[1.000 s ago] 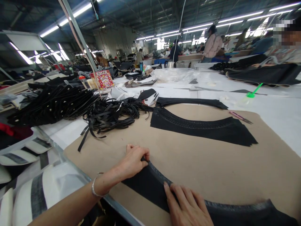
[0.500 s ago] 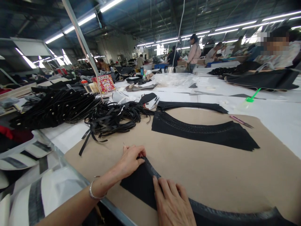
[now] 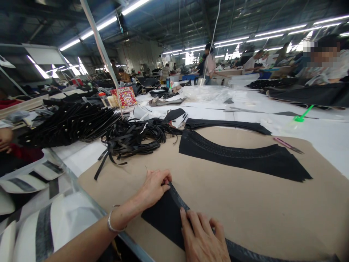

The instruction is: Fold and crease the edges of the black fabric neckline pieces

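A curved black fabric piece (image 3: 162, 220) lies at the near edge of the tan board, with a shiny strip along its inner curve. My left hand (image 3: 156, 185) pinches the upper end of this piece between thumb and fingers. Across the middle of the same piece my right hand (image 3: 203, 234) lies flat, fingers stretched out along the strip. The right end of the piece runs toward the bottom of the view. Beyond my hands rests a stack of curved black pieces (image 3: 245, 162), and behind it another black stack (image 3: 229, 124).
The tan board (image 3: 272, 203) covers the near table. Black strips (image 3: 131, 138) lie tangled at its upper left, beside layered black pieces (image 3: 71, 120). Pink-handled snips (image 3: 288, 145) and a green-topped bottle (image 3: 299, 118) are at right. A metal table edge (image 3: 89, 203) runs along the left.
The view has shifted slightly, so things sit a little further right. Both hands keep their places on the fabric piece. At far left a co-worker's hand has come into view.
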`<state>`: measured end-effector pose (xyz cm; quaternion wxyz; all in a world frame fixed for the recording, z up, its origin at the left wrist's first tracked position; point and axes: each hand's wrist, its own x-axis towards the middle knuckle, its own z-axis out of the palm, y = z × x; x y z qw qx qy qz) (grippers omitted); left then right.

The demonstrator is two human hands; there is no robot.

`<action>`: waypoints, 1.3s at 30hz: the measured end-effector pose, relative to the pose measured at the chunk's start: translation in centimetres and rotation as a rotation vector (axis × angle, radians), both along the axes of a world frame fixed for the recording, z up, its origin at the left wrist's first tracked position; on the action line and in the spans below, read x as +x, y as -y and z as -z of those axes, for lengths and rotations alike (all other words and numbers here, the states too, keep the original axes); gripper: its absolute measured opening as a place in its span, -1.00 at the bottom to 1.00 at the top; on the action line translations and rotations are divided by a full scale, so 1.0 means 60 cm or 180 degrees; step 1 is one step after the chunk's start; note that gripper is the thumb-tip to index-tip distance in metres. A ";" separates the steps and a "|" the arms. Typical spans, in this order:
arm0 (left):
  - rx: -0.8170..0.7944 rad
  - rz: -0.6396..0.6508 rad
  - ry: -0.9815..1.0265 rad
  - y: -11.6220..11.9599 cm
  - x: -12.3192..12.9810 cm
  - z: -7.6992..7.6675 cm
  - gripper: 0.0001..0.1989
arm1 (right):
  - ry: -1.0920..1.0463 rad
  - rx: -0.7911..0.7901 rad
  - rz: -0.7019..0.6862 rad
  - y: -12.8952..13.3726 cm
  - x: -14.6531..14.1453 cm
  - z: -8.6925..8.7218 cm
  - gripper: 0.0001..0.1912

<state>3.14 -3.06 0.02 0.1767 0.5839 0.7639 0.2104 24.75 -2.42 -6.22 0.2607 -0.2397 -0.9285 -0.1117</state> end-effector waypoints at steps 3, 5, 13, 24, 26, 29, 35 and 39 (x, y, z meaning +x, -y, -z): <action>-0.0017 0.0005 0.0003 -0.001 -0.002 0.002 -0.84 | -0.0002 0.0000 0.0028 -0.001 0.000 0.001 -0.63; -0.0022 0.0016 -0.0001 -0.001 -0.002 0.003 -0.83 | 0.0005 -0.0017 0.0040 0.000 0.000 0.002 -0.64; 0.0180 -0.0056 -0.0217 0.003 0.008 0.003 -0.85 | -0.0003 -0.0019 0.0021 0.001 -0.001 0.000 -0.61; 0.0850 0.0988 -0.0797 0.066 -0.014 0.038 -0.62 | -0.0006 -0.0049 -0.0007 0.001 -0.002 -0.015 -0.65; 0.0837 0.1074 -0.0875 0.074 -0.017 0.038 -0.58 | -0.0040 -0.0077 -0.0007 0.001 -0.001 -0.015 -0.67; 0.0814 0.1048 -0.0752 0.077 -0.016 0.029 -0.63 | -0.0185 -0.0158 -0.0025 -0.002 0.002 -0.015 -0.70; 0.0635 0.0751 -0.0232 0.052 -0.017 -0.001 -0.72 | -0.0514 -0.0917 -0.0168 -0.016 -0.010 -0.031 -0.76; 0.0171 0.1228 -0.0322 0.027 -0.026 -0.015 -0.62 | -0.0214 -0.1760 0.0245 -0.022 -0.045 -0.058 -0.73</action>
